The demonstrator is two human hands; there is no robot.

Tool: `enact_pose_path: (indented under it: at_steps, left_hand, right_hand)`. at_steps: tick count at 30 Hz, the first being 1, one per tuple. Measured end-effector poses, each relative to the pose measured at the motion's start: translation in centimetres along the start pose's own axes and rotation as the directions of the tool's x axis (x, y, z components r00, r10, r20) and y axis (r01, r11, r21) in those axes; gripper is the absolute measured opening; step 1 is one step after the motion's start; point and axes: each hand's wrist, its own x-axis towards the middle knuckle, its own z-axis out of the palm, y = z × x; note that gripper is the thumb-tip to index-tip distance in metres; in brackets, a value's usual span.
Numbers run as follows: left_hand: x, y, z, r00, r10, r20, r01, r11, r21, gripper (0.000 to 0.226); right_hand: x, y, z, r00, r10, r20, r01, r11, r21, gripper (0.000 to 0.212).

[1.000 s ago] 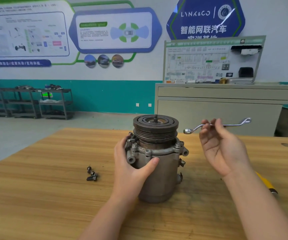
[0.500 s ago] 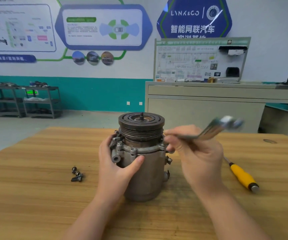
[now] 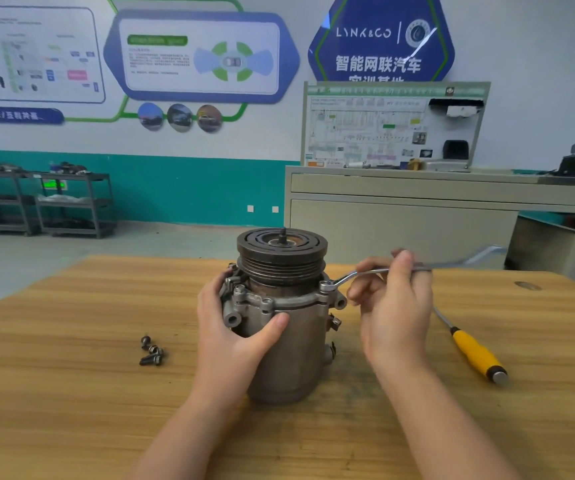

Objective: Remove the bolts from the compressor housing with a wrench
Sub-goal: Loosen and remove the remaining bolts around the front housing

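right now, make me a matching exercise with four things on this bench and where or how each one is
Things:
1. wrench
2. loose bolts
3. yellow-handled screwdriver
4. compressor

States:
A. lying on the table, right of the right hand
B. standing upright, gripped by the left hand
C. ring end set on a bolt at the housing's flange
D. in a small cluster on the table, left of the compressor

Pairs: 1-C, 2-D, 3-A, 4-B
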Motion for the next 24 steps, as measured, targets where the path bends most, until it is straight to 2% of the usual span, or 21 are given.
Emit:
enact_pose_path:
  at_steps: [1,2,3,4,6,8,11,13,15,18,21,23,24]
  left_hand:
    - [0.0,0.1,0.0,1.0,0.002,0.003,-0.002,1.0,-0.001,0.096]
    - [0.0,0.1,0.0,1.0,0.005,0.002,-0.005,1.0,-0.002,0.096]
    - [0.0,0.2,0.0,1.0,0.007,-0.002,-0.007,1.0,-0.004,0.095]
    - [0.0,0.2,0.0,1.0,0.009,-0.006,-0.009,1.0,-0.007,0.095]
    - [0.1,0.1,0.0,1.0,0.01,-0.007,-0.01,1.0,-0.013,0.094]
    - [0.1,0.0,0.0,1.0,0.015,-0.005,-0.015,1.0,-0.011,0.094]
    - [0.0,-0.1,0.0,1.0,0.02,0.003,-0.02,1.0,-0.005,0.096]
    - [0.0,-0.1,-0.1,1.0,0.019,-0.002,-0.019,1.0,-0.005,0.097]
    - [0.0,-0.2,0.0,1.0,0.025,-0.004,-0.025,1.0,-0.007,0.097]
    - [0.1,-0.6,0.0,1.0,0.03,-0.003,-0.03,1.0,-0.004,0.094]
    - [0.3,-0.8,0.1,0.998,0.064,-0.025,-0.064,0.998,0.001,0.087]
    - [0.4,-0.7,0.3,0.994,0.095,-0.052,-0.096,0.995,-0.013,0.082]
    - [0.4,-0.7,0.3,0.994,0.099,-0.053,-0.101,0.995,-0.024,0.082]
  right_hand:
    - [1.0,-0.1,0.0,0.979,0.203,0.014,-0.204,0.974,0.102,0.021]
    - [1.9,-0.3,0.0,0.928,0.368,0.058,-0.373,0.913,0.164,0.022]
    - [2.5,-0.6,0.0,0.872,0.478,0.109,-0.49,0.849,0.198,0.022]
    - [2.8,-0.7,-0.1,0.835,0.528,0.157,-0.551,0.8,0.237,0.023]
    - [3.1,-0.8,-0.3,0.836,0.505,0.213,-0.548,0.758,0.355,0.025]
    - [3.0,-1.0,-0.5,0.896,0.404,0.186,-0.445,0.799,0.404,0.025]
    - [2.0,-1.3,-0.4,0.983,0.142,0.117,-0.161,0.97,0.18,0.02]
    - [1.2,-1.3,-0.4,0.99,-0.035,0.134,0.03,0.999,0.041,0.018]
    - [0.3,-1.5,-0.4,0.967,-0.175,0.186,0.184,0.982,-0.029,0.017]
    - [-0.8,-1.6,-0.6,0.856,-0.4,0.326,0.456,0.883,-0.113,0.01]
    - [-1.7,-1.3,-0.7,0.65,-0.526,0.548,0.695,0.704,-0.148,0.017]
    - [-2.3,-0.8,-0.5,0.488,-0.545,0.682,0.834,0.522,-0.18,0.021]
    - [-2.6,-0.6,-0.4,0.433,-0.545,0.718,0.876,0.443,-0.191,0.024]
